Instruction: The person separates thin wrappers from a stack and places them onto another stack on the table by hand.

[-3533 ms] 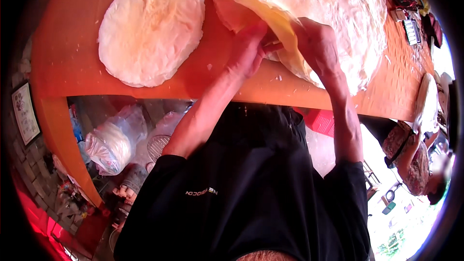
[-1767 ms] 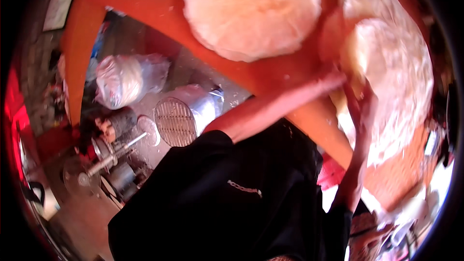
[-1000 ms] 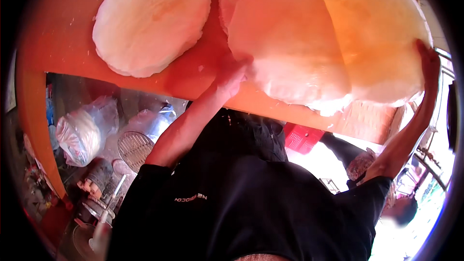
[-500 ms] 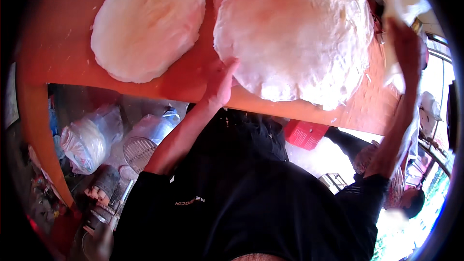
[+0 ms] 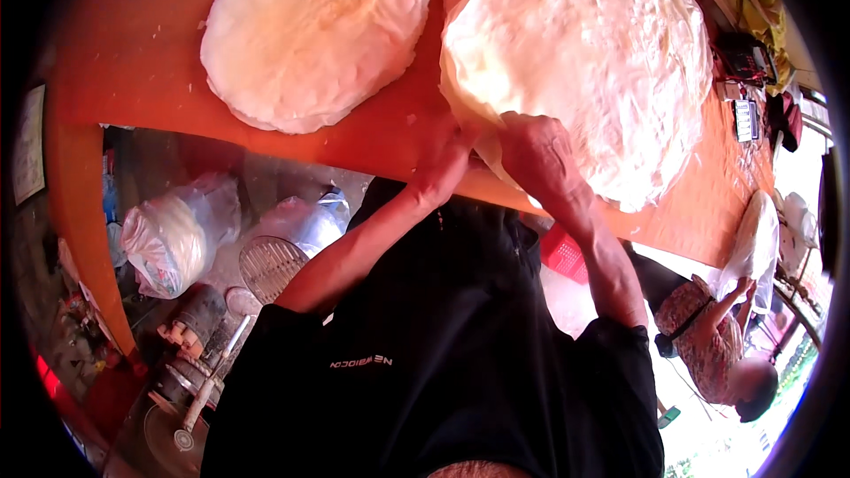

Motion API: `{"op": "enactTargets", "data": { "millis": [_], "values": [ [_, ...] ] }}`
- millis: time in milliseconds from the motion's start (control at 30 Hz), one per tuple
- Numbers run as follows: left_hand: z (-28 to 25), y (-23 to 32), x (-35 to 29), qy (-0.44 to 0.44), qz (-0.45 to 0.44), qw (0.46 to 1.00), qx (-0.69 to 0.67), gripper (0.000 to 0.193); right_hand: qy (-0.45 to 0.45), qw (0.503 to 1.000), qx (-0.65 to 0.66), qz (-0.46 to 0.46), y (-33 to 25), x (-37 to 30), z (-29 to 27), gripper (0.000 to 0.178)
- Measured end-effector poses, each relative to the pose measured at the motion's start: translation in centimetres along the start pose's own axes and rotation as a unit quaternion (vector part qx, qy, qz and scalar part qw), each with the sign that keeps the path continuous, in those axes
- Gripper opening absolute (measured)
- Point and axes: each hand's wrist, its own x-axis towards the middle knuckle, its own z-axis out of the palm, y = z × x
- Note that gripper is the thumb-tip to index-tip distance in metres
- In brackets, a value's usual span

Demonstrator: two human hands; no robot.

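Thin round flatbread sheets lie in a wide stack [image 5: 584, 71] on an orange table [image 5: 133, 80]. At the stack's near left edge, my right hand [image 5: 542, 158] is closed with knuckles up, pinching the edge of a sheet. Close beside it on the left, my left hand [image 5: 450, 164] is also closed at that edge, its fingertips partly lost in glare. A loose flap of the sheet shows between the two hands. To the left, apart from both hands, lies a smaller round pile of flatbread [image 5: 314, 35].
Beneath the table are stuffed plastic bags [image 5: 177, 235], a round metal grate [image 5: 270, 267] and a red plastic basket [image 5: 564, 254]. Dark items and a yellow cloth [image 5: 753, 18] occupy the far right end. Another person [image 5: 713, 336] is at the right, beyond the table.
My right hand has come from the far right, where it held something pale and blurred, to the stack's near edge beside my left hand. The view has shifted slightly.
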Motion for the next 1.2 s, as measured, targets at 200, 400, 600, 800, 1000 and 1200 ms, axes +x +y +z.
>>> {"op": "enactTargets", "data": {
  "millis": [200,400,600,800,1000,1200],
  "values": [
    [0.7,1.9,-1.1,-0.009,-0.02,0.999,-0.033,0.027,-0.012,0.998,0.065,0.011,-2.7,0.9,-0.8,0.018],
    [0.6,1.7,-0.6,-0.079,-0.036,0.987,-0.138,0.031,0.018,0.995,0.069,0.071,-3.2,-1.5,-0.9,0.026],
    [0.9,2.9,1.8,-0.141,0.001,0.982,-0.129,0.042,0.014,0.959,0.283,0.011,-2.3,2.0,-7.3,0.01],
    [1.6,10.8,-0.5,-0.105,-0.056,0.981,-0.153,0.047,0.14,0.775,0.599,0.146,-1.0,-0.3,-20.6,0.03],
    [-3.2,7.0,3.9,-0.07,-0.023,0.968,-0.239,0.05,0.101,0.891,0.359,0.258,23.1,-3.2,-6.2,0.039],
    [-3.6,5.1,3.8,0.054,0.046,0.996,-0.05,0.051,0.071,0.767,0.515,0.376,15.5,-3.5,-5.8,0.038]
  ]
}}
